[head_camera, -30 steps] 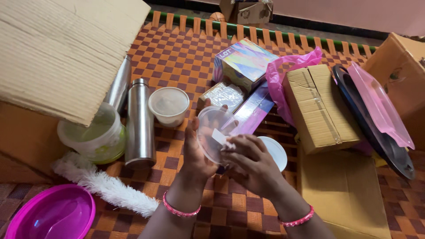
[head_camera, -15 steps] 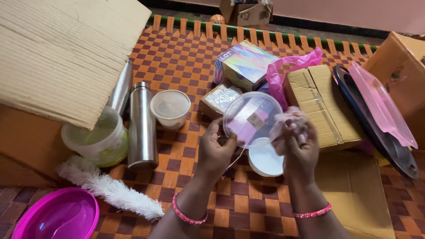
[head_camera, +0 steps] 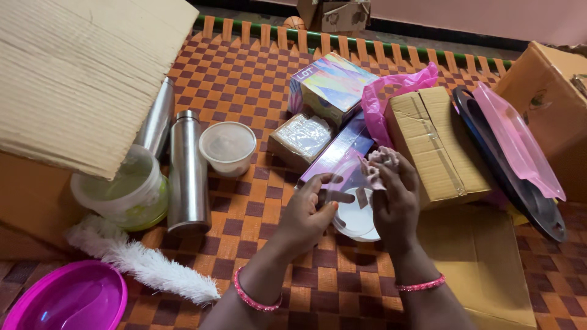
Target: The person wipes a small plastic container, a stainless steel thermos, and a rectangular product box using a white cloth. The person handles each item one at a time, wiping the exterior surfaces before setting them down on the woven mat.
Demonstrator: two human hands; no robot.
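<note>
A woven bed (head_camera: 257,73) of orange and brown checks is being used to carry everything. Its left part is being hidden by a large corrugated cardboard flap (head_camera: 79,73), cut off at the picture's edge, and a brown carton (head_camera: 553,110) is being cropped at the right. A plain cardboard box (head_camera: 434,143), sealed with tape, is being shown lying beside a pink plastic bag (head_camera: 391,101). Behind them, a cube-shaped box (head_camera: 333,85) printed in many colours is being displayed, with a long purple box (head_camera: 339,153) and a small clear-wrapped packet (head_camera: 302,137) just beside it. A magenta bowl (head_camera: 64,299) is being cut off at the lower left. A clear round lid (head_camera: 345,192) bearing a small pale label is being held above a white lid (head_camera: 358,220); its outline is being made hard to trace by transparency. The left hand (head_camera: 306,214) is being closed on the lid's edge in a pinching grip. A crumpled pinkish wad (head_camera: 379,160) is being clutched in the right hand (head_camera: 394,201).
</note>
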